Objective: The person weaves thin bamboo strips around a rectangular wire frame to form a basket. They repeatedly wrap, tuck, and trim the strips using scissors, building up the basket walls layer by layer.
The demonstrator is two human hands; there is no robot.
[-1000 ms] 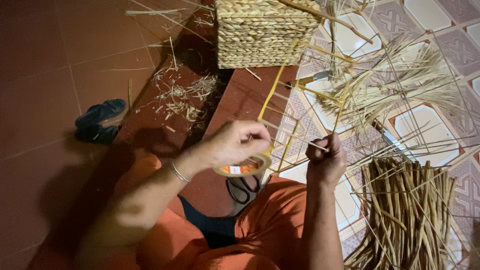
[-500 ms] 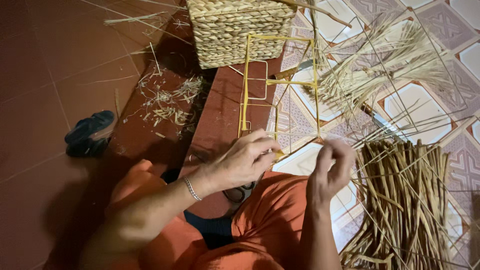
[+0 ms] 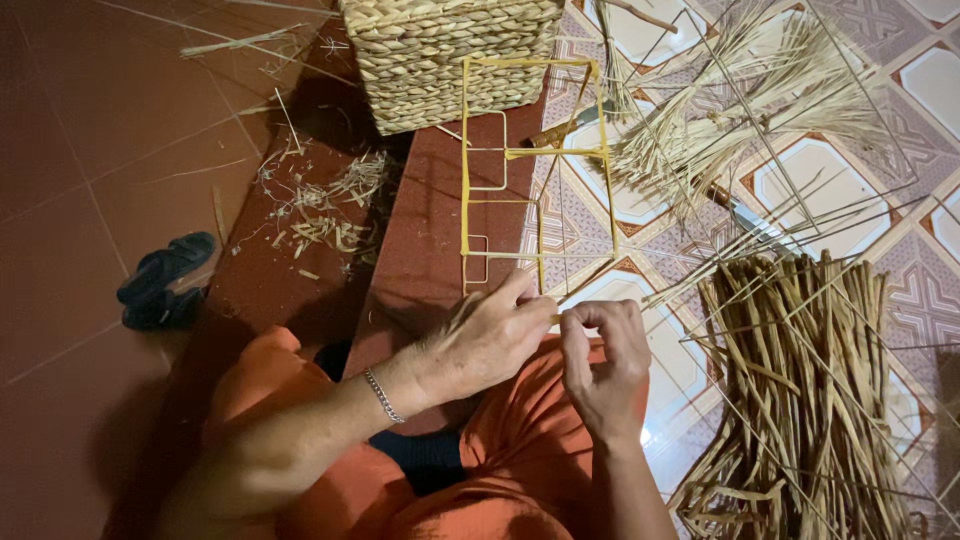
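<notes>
A yellow-wrapped wire frame [image 3: 530,160] stands upright in front of me, its lower edge at my hands. My left hand [image 3: 490,335], with a thin bracelet at the wrist, pinches the frame's bottom bar. My right hand [image 3: 605,365] is closed beside it, fingertips meeting the left hand's at the same bar, pinching what looks like a thin strand. Both hands rest above my orange-clothed lap [image 3: 500,460].
A woven straw basket [image 3: 450,55] sits beyond the frame. A thick pile of dried reed strips [image 3: 800,380] lies at the right, a looser sheaf [image 3: 740,100] farther back. Straw scraps [image 3: 320,210] litter the red floor; dark sandals [image 3: 165,280] lie at the left.
The frame has been turned upright and squared toward me. Both hands came together at its lower edge; scissors and tape roll seen on my lap a second ago are now hidden.
</notes>
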